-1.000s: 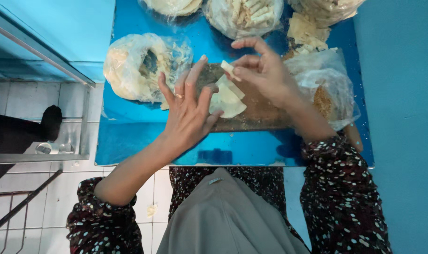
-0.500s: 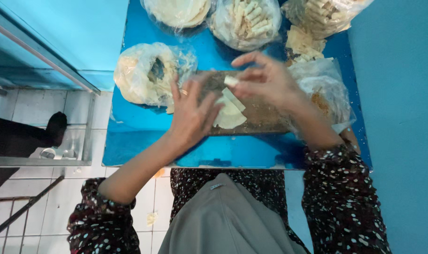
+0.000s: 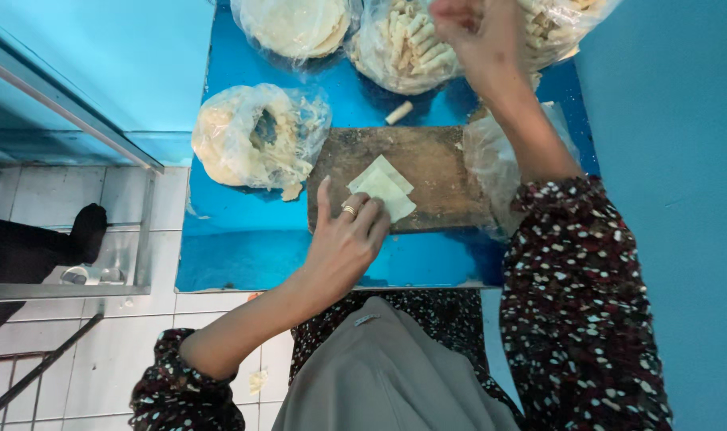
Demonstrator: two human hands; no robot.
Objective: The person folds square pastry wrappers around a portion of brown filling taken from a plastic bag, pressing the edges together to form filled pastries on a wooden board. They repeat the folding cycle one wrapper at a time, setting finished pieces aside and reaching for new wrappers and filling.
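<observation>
— Head camera looks down on the blue table (image 3: 243,255). Which step is this?

— Between two rolls, I think. The left hand (image 3: 343,239), fingers loosely together, presses flat on the near corner of the pastry sheet (image 3: 383,187) on the wooden board (image 3: 443,172).

— And the right hand (image 3: 479,32)?

— Far beyond, at the bag of rolled pieces (image 3: 407,44); closed or not, I cannot tell. Half a second ago it was pinching at the sheet. Next it must probably return to that sheet.
</observation>
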